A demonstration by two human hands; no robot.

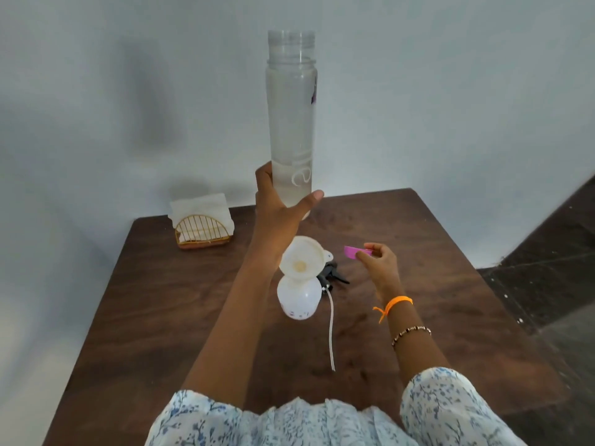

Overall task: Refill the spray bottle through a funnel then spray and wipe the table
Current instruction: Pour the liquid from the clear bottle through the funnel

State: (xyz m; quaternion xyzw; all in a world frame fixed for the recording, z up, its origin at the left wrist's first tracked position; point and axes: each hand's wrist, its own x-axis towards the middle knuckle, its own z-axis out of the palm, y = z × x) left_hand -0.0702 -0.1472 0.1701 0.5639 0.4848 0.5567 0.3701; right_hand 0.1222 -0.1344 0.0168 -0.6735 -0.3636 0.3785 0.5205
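Note:
My left hand (pixel 277 204) grips the base of a tall clear water bottle (pixel 291 117), held upright and uncapped above the table, with a little water at its bottom. My right hand (pixel 380 265) pinches a pink bottle cap (pixel 355 252) just right of the funnel. A white funnel (pixel 302 257) sits tilted in the neck of the white spray bottle (pixel 297 299), which stands in the middle of the table. The black spray head (pixel 331 276) lies behind the bottle, its white dip tube (pixel 331 329) trailing toward me.
The dark wooden table (pixel 180 317) stands against a pale wall. A gold wire holder with white paper napkins (pixel 203 225) sits at the far left corner. To the right, dark floor or steps (pixel 553 259) drop beyond the table edge.

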